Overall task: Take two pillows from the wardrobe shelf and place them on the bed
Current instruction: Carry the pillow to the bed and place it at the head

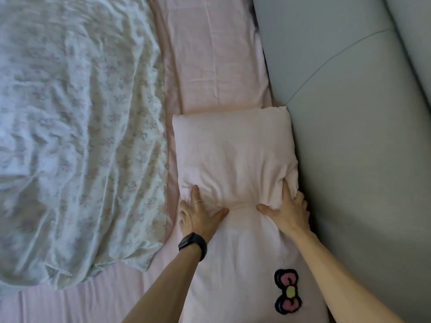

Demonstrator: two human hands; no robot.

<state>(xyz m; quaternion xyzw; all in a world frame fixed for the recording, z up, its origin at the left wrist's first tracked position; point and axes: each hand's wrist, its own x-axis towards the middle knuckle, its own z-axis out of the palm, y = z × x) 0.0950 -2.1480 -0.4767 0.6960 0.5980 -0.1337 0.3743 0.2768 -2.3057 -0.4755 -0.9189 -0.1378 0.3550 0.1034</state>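
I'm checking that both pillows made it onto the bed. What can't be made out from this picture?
Head view, wardrobe shelf: outside the frame altogether.
Head view, bow pillow: near end cut off by the bottom edge; forearms cross it.
Head view, plain pillow: near edge covered by the left hand and right hand.
Head view, floral duvet: hides the bed beneath it; its print is blurred.

Grey padded headboard (349,159) walls off my right side, pressed against the pink pillow (233,155). To my left, a narrow strip of bare pink sheet (171,108) stays passable between that pillow and the crumpled floral duvet (81,136). A flat pink pillow (217,54) lies beyond.
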